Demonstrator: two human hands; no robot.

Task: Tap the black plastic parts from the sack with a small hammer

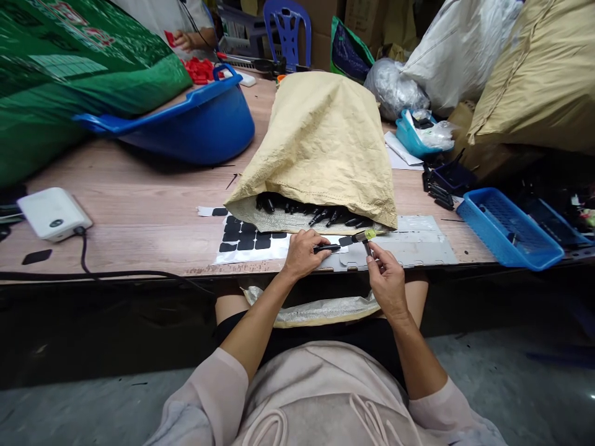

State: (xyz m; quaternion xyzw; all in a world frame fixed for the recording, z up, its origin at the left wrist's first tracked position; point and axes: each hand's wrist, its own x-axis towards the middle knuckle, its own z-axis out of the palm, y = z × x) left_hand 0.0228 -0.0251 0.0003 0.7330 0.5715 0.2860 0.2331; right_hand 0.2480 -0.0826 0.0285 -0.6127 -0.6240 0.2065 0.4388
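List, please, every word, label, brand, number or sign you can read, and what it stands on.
None can be read.
Green sack: red and white lettering, too blurred to read.
Back box: faint print, too small to read.
White device: dark oval, nothing legible.

Tan paper-like sack [325,136] lies mid wood-grain surface [153,198], mouth toward the seated person [320,384]; slim black pieces [331,218] inside. Left of it: round blue plastic basin [199,133]. Far right: rectangular blue plastic basket [520,263]. Before sack's left side: white sheet with black squares [263,243].
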